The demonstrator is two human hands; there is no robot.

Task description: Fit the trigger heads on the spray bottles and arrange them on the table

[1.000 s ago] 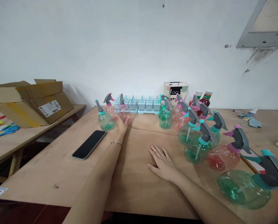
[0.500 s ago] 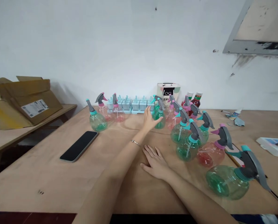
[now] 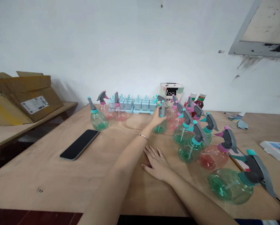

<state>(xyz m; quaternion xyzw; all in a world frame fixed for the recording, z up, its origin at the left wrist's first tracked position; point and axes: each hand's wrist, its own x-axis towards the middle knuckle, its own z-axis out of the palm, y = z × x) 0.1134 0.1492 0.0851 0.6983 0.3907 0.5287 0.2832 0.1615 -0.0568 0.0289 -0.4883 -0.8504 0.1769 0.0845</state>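
My left hand (image 3: 157, 120), a bracelet on its wrist, reaches forward and is closed around the neck of a green spray bottle (image 3: 160, 127). This bottle stands upright on the table with its grey trigger head above my thumb; my fingertips are partly hidden behind it. Flat on the wooden table (image 3: 121, 140) lies my right hand (image 3: 156, 164), fingers spread, holding nothing. To its right stand a green spray bottle (image 3: 189, 152) and a pink spray bottle (image 3: 213, 156). A larger-looking green spray bottle (image 3: 233, 186) is closest to me.
A black phone (image 3: 80, 145) lies at the left. Behind it are a green spray bottle (image 3: 99, 120) and two pink ones. Light blue popsicle molds (image 3: 143, 107) line the wall, near a printed bag (image 3: 171, 92). An open cardboard box (image 3: 24, 97) sits on a side bench.
My left hand has moved slightly right and closed around the neck of the green spray bottle; before, its fingers were apart beside it. My right hand stays flat in place.
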